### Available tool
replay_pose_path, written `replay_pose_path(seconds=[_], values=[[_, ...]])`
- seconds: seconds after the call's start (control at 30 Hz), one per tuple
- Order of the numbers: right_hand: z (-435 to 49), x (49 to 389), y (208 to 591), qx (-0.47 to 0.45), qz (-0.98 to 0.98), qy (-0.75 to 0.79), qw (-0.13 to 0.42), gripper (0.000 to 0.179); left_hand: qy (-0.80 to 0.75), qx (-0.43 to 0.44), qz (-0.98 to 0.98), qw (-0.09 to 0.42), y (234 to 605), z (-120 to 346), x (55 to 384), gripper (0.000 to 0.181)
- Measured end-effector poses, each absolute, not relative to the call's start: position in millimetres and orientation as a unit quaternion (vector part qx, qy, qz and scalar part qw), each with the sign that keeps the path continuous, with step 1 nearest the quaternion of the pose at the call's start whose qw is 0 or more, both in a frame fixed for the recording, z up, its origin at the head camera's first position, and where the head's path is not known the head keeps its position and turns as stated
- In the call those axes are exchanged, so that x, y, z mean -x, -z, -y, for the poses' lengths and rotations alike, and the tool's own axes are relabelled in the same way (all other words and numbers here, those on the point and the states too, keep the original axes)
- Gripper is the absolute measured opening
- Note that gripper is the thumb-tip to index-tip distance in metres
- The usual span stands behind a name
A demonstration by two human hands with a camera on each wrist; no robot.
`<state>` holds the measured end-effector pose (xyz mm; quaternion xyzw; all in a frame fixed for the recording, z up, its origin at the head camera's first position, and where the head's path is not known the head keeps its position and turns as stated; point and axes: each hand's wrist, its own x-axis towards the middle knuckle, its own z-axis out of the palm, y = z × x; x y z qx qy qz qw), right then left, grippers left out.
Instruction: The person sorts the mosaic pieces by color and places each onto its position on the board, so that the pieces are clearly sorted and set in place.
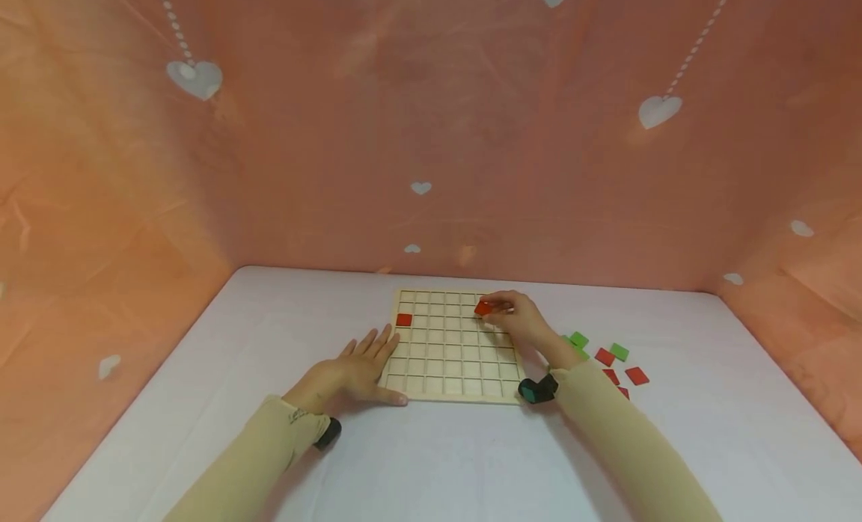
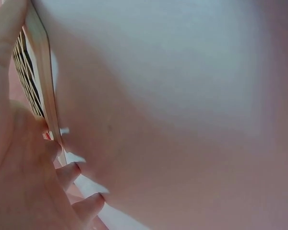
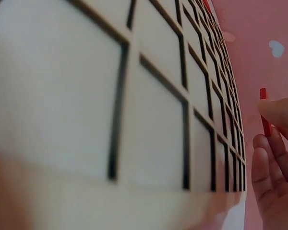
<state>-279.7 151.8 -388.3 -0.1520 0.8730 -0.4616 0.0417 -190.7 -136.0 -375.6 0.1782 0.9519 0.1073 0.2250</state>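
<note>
The right hand (image 1: 521, 324) pinches a red tile (image 1: 482, 308) between thumb and fingers, over the upper right of a pale gridded board (image 1: 434, 352) in the lower middle of the head view, while the left hand (image 1: 350, 374) lies with fingers straight and spread at the board's left edge. Another red tile (image 1: 404, 320) sits in a cell at the board's upper left; loose red and green tiles (image 1: 637, 375) lie on the white table (image 1: 431, 462), lower right of the frame.

- Soft light brightens my bench (image 1: 431, 462) around the grid board (image 1: 436, 351).
- Beside the grid board, my left grip (image 1: 352, 374) casts a broad shadow.
- Right-wrist view: the grid board's nearest squares (image 3: 53, 96) are blurred.
</note>
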Motion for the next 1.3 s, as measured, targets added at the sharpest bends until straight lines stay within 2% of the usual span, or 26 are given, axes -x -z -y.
replay_pose_path(seconds=[0.47, 0.77, 1.03, 1.3], values=[[-130, 284, 393, 0.19, -0.867, 0.457, 0.059, 0.037, -0.107, -0.18, -0.951, 0.226, 376, 136, 192, 0.108], [-117, 281, 391, 0.183, -0.862, 0.466, 0.078, 0.036, -0.101, -0.177, -0.955, 0.215, 390, 137, 195, 0.109], [-101, 283, 392, 0.2, -0.861, 0.459, 0.085, 0.036, -0.104, -0.177, -0.953, 0.225, 374, 134, 189, 0.106], [-86, 284, 389, 0.2, -0.857, 0.462, 0.106, 0.038, -0.103, -0.177, -0.953, 0.223, 376, 136, 188, 0.106]])
